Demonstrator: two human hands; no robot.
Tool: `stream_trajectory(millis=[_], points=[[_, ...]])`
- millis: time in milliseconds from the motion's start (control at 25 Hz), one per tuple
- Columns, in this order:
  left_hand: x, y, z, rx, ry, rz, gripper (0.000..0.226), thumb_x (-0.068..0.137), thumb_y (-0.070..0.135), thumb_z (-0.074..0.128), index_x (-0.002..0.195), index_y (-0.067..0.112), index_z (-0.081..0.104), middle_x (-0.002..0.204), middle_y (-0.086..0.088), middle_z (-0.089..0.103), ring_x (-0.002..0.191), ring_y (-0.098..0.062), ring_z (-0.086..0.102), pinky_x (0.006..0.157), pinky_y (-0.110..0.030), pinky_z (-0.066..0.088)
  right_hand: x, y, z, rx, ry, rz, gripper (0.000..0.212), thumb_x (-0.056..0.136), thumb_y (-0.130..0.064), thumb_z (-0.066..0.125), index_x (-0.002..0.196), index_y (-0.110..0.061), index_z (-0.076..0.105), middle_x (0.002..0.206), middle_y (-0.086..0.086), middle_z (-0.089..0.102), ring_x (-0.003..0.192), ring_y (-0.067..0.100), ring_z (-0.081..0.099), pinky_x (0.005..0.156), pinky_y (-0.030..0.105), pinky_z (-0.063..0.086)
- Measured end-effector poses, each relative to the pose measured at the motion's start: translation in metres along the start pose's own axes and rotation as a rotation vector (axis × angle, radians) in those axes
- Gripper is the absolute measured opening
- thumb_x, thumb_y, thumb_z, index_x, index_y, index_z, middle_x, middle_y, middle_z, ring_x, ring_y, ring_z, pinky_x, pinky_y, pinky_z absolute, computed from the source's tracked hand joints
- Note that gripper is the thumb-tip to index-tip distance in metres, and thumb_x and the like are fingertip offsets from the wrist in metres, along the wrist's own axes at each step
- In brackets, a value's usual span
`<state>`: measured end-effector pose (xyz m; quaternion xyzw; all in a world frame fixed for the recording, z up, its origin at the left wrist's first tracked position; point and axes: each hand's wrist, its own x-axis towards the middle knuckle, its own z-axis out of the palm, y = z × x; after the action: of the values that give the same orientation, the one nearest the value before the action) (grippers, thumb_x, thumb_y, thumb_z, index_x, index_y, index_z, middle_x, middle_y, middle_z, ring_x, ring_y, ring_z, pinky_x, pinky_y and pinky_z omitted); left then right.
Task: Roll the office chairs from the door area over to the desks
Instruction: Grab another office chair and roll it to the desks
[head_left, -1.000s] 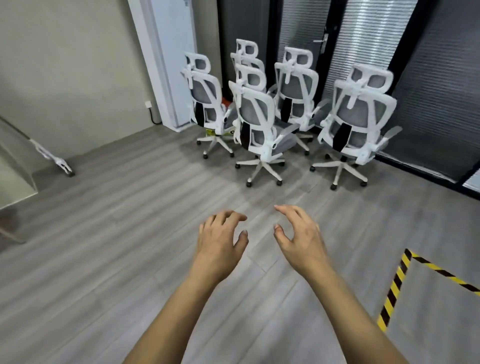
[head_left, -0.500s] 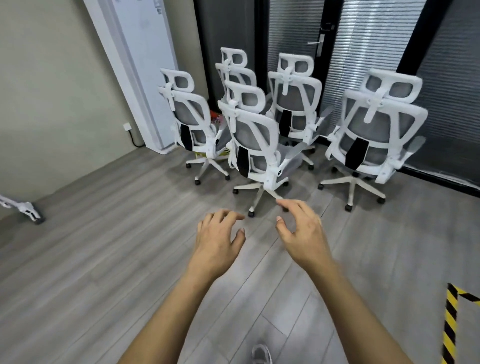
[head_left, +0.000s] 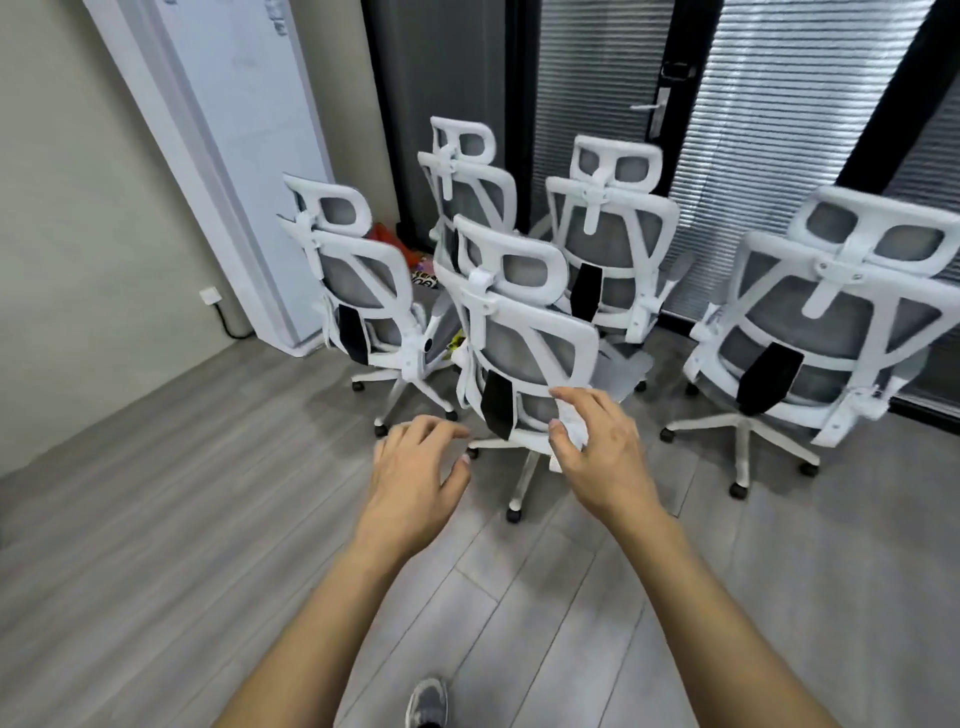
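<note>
1. The fingers (head_left: 434, 427) of the left hand (head_left: 415, 480) are spread and loosely bent, palm down, and hold nothing. They hover just short of the base of the nearest chair (head_left: 524, 332).
2. The right hand (head_left: 605, 457) is also unclenched, with its fingers and thumb arched apart as if ready to take hold. It overlaps the lower edge of that chair's backrest in this view. Whether it touches the frame cannot be told, but it grips nothing.
3. The nearest chair stands upright on its castors with its white-framed grey mesh back turned to the person, at the front of the group.
4. The left chair (head_left: 358, 280) is just beside it and the right chair (head_left: 831, 317) stands a little apart. The back-left chair (head_left: 470, 192) and back-middle chair (head_left: 613, 234) are behind, close to the dark door (head_left: 587, 78) with its handle (head_left: 658, 111).
5. Judged from this, the task has barely begun. All five chairs are clustered by the door and no table is in view, so every chair has yet to be rolled over. The step in hand looks like the reach for the first chair's back.
6. Further out, a tall white cabinet (head_left: 234, 156) stands left of the chairs. Grey plank floor (head_left: 156, 519) stretches toward the person, whose shoe (head_left: 428, 701) shows at the bottom edge.
</note>
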<state>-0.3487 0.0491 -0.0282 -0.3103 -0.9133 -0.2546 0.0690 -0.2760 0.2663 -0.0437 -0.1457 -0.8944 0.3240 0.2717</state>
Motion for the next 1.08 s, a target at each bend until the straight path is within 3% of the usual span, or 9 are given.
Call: stream_trajectory(millis=[240,440,640,760,880,1080], points=[[0.18,-0.096,0.013,-0.037,-0.029,0.091,0.026,0.094,0.035,0.054,0.119,0.034,0.058,0.12,0.014,0.054,0.112,-0.015,0.047,0.097,-0.035,0.036,0.148,0.019,0.08,-0.056,0.106,0.097,0.032,0.092,-0.03,0.058,0.124,-0.028,0.062,0.123,-0.011,0.06,0.114,0.016,0.057,0.102,0.045,0.044],[0.307,-0.136,0.049,-0.01,-0.102,0.181,0.03,0.094,0.037,0.054,0.122,0.029,0.059,0.122,0.007,0.058,0.117,-0.022,0.05,0.1,-0.04,0.037,0.237,0.051,0.117,-0.115,0.161,0.235,0.033,0.092,-0.027,0.061,0.125,-0.026,0.062,0.124,-0.008,0.06,0.117,0.019,0.056,0.104,0.044,0.042],[0.417,-0.17,0.105,0.058,-0.226,0.206,0.043,0.096,0.046,0.048,0.137,0.031,0.048,0.141,0.007,0.051,0.133,-0.02,0.041,0.108,-0.042,0.031,0.31,0.101,0.161,-0.162,0.107,0.351,0.037,0.093,-0.032,0.06,0.129,-0.024,0.06,0.131,-0.006,0.058,0.122,0.019,0.052,0.103,0.035,0.037],[0.459,-0.193,0.134,0.063,-0.319,0.197,0.053,0.095,0.048,0.049,0.144,0.03,0.039,0.149,0.005,0.042,0.137,-0.021,0.037,0.111,-0.045,0.032,0.337,0.13,0.184,-0.284,-0.014,0.452,0.045,0.092,-0.045,0.06,0.131,-0.025,0.058,0.132,-0.002,0.058,0.123,0.022,0.052,0.101,0.038,0.036],[0.499,-0.226,0.153,0.056,-0.335,0.196,0.05,0.094,0.047,0.051,0.139,0.028,0.043,0.145,0.001,0.045,0.132,-0.027,0.043,0.107,-0.047,0.037,0.35,0.149,0.205,-0.41,-0.143,0.546,0.05,0.091,-0.057,0.055,0.129,-0.025,0.058,0.123,0.002,0.063,0.117,0.026,0.056,0.102,0.042,0.04],[0.542,-0.269,0.182,0.042,-0.423,0.278,0.055,0.089,0.068,0.042,0.131,0.034,0.048,0.138,-0.007,0.048,0.129,-0.031,0.043,0.103,-0.049,0.041,0.341,0.144,0.221,-0.477,-0.041,0.62,0.054,0.085,-0.072,0.051,0.109,-0.024,0.059,0.105,-0.005,0.062,0.104,0.019,0.055,0.097,0.035,0.042]])
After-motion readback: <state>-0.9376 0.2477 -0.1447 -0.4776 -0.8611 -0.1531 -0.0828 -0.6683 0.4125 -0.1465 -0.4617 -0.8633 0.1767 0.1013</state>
